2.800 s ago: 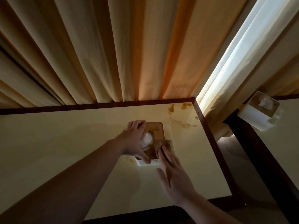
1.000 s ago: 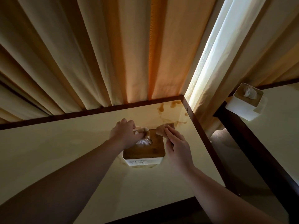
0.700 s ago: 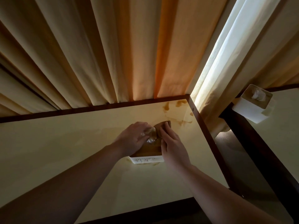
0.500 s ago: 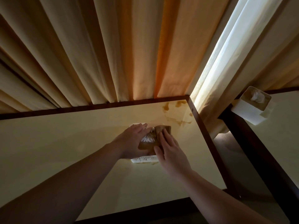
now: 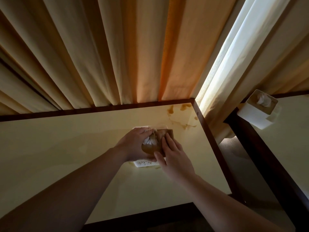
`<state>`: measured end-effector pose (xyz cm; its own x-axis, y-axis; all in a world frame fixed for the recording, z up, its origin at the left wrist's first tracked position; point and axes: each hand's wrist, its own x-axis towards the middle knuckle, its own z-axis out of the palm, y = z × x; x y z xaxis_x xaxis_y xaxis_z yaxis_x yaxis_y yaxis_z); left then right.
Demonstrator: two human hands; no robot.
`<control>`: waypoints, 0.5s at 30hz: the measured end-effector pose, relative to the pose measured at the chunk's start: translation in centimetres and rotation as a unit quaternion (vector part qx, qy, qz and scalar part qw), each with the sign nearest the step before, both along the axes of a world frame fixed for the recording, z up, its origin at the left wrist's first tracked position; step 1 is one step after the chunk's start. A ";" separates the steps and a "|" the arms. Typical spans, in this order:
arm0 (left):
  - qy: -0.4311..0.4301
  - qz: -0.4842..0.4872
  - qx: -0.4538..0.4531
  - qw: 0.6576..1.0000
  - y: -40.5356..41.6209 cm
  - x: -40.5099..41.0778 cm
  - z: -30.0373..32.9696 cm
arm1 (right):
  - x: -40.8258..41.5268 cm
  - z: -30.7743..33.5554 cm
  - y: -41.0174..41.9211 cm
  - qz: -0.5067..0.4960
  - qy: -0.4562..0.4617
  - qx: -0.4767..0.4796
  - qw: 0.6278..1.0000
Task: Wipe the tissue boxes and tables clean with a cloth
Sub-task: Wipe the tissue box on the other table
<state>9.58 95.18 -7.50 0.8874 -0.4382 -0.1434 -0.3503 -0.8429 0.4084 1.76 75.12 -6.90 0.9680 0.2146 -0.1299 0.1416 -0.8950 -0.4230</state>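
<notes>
A white tissue box (image 5: 144, 163) with a brown wooden lid (image 5: 149, 148) stands on the cream table (image 5: 66, 148), toward its right side. My left hand (image 5: 135, 144) grips the box from the left, its fingers over the lid beside the white tissue (image 5: 149, 140) that sticks out. My right hand (image 5: 173, 154) lies flat on the right half of the lid and presses a brownish cloth (image 5: 168, 132) against it. The cloth is hard to tell from the lid in the dim light. Brown spill stains (image 5: 177, 118) mark the table's far right corner.
Long beige curtains (image 5: 117, 56) hang right behind the table, with a bright gap (image 5: 222, 67) at the right. A second white tissue box (image 5: 250, 117) stands on the corner of a neighbouring table (image 5: 292, 134). A narrow floor gap (image 5: 237, 164) separates the dark-edged tables.
My right hand has slid with the cloth from the lid's far corner back toward me over the right half of the lid. The left hand stayed on the box, which turned slightly.
</notes>
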 end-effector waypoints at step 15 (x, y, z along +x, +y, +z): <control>0.017 0.014 0.011 1.000 -0.2 -0.1 0.2 | -3.4 -0.1 -1.2 0.005 -0.008 0.027 1.000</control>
